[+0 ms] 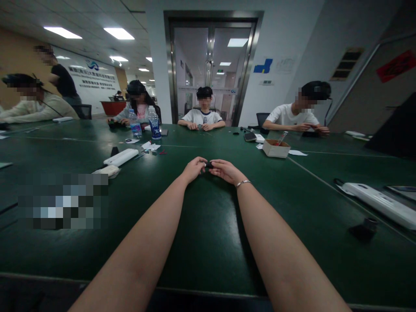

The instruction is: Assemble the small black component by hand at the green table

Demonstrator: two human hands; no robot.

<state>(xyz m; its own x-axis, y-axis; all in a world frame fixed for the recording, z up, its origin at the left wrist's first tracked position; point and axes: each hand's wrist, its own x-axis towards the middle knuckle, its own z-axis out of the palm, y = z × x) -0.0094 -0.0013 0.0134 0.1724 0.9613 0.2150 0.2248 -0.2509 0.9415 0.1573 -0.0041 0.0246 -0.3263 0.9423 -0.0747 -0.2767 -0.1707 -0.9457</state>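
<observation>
Both my arms stretch forward over the dark green table. Between my fingertips is a small black object, too small to tell its kind. My left hand pinches its left end, where a bit of something shiny shows. My right hand, with a silver bangle at the wrist, pinches its right end. Fingers cover part of the object.
A cardboard box stands ahead to the right, two bottles to the far left. White devices lie on both sides, a small black item at right. Several people sit around the table, one person straight across.
</observation>
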